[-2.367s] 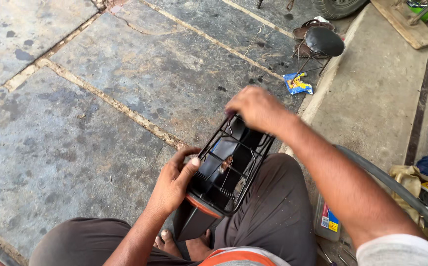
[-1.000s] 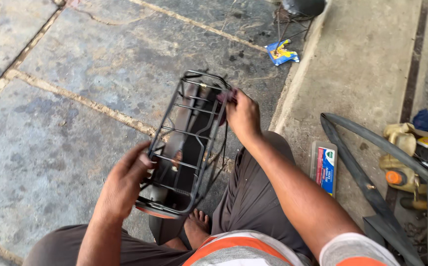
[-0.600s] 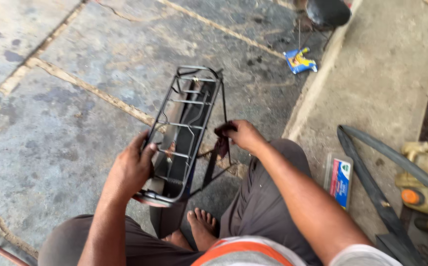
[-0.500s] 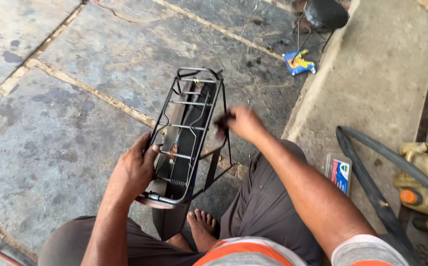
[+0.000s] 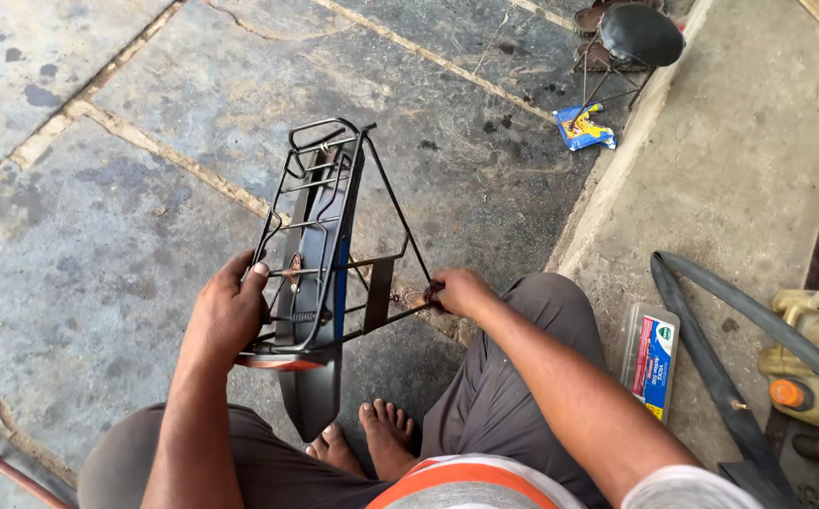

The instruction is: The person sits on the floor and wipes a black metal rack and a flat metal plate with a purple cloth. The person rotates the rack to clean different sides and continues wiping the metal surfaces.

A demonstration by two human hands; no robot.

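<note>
While gripped: black wire carrier rack (image 5: 320,236) with mudguard (image 5: 320,311) held upright on stone floor (image 5: 98,188), just ahead of bare feet (image 5: 372,438), between the knees.
Left hand (image 5: 225,316): fingers wrapped round the rack's near side rail, thumb over the wire; closed on it.
Right hand (image 5: 456,290): fingertips pinching the end of a thin stay rod (image 5: 386,316) where it meets a small rusty fitting; exact fitting too small to tell.
Rack look: bent black steel rods welded in a ladder pattern, looped at the far end, spring clip near the middle, two stays splaying into a triangle; red-orange reflector strip at the near end.
Mudguard look: dark curved strip running under the rack, blue edge line showing, lower tip near the toes.
Handling, judged: stiff and fairly light, open frame easy to hook fingers through; stays thin and likely springy; best held at side rail or cross wires, not at the mudguard tip.
Surroundings: rubber inner tube (image 5: 711,330) and flat blue packet (image 5: 653,353) on raised concrete step at right; crumpled blue wrapper (image 5: 584,127) and black saddle (image 5: 640,36) farther off.
</note>
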